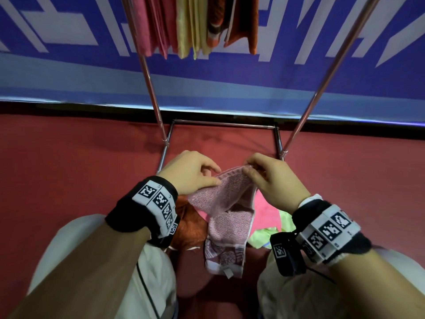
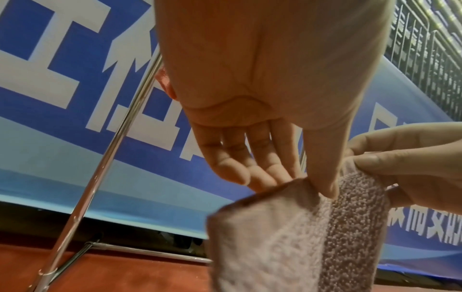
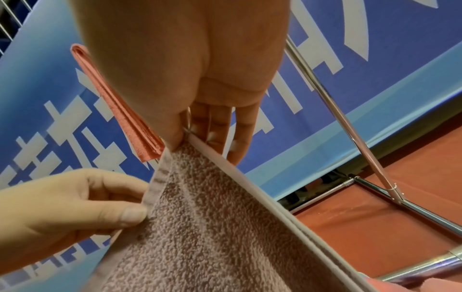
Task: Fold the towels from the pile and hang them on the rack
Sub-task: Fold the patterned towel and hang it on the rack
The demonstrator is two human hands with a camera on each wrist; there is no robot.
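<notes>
Pile of loose towels lies on the red floor, on the near side of the rack, by the knees. Above the pile, short of the rack's base, is the pink towel. Left hand and right hand each have their fingers pinched on a top corner, and the rest hangs twisted. Step in hand, likely: squaring the edge for a fold. Next move calls for matching the corners, then lifting the towel to the rack's top bar, beside the folded towels hanging there. A blue banner stands behind the rack.
</notes>
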